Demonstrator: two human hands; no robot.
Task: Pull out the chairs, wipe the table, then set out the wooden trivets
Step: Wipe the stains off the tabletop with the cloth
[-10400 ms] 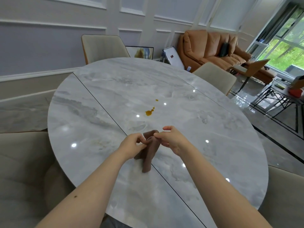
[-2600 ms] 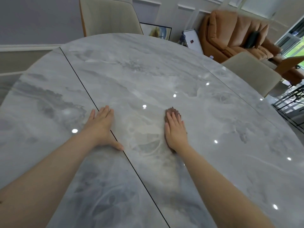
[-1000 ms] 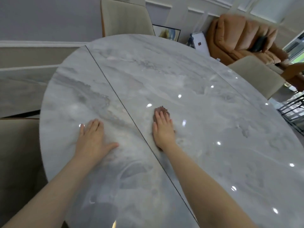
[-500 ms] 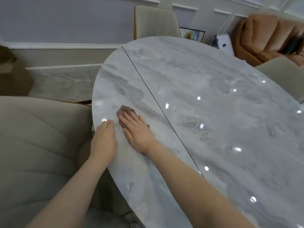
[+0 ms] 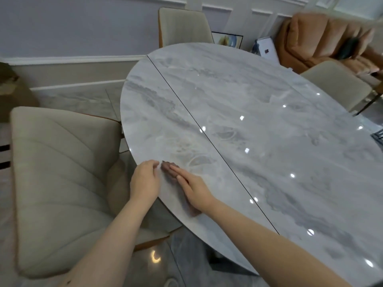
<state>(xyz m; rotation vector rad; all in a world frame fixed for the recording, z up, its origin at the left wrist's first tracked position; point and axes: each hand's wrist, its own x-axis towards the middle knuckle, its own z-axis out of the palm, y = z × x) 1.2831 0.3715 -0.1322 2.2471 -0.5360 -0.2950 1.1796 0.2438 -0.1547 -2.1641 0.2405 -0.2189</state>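
I have my right hand (image 5: 194, 190) flat on the brown cloth (image 5: 167, 167), fingers straight and together, pressing it onto the marble worktop (image 5: 259, 125) close to its rim at about 8 o'clock. The cloth pokes out past my fingertips toward 11 o'clock, and a small piece of it shows under the heel of the hand as well; the rest is hidden beneath my palm. My left hand (image 5: 145, 181) sits at the very edge of the worktop, just beside the cloth at its 9 o'clock side, with the fingers loosely curled and the thumb near the cloth's tip. I cannot tell whether it touches the cloth; it holds nothing that I can see.

A dark seam (image 5: 207, 137) crosses the worktop from 11 o'clock to 5 o'clock, passing to the right of both hands. Faint smeary swirls show on the surface around the cloth. 1 beige chair (image 5: 58, 183) stands at 9 o'clock, its seat beside the rim under my left forearm. A 2nd chair (image 5: 184, 25) stands at 12 o'clock, a 3rd (image 5: 335, 85) at 2 o'clock, with a tan leather sofa (image 5: 319, 42) behind it.
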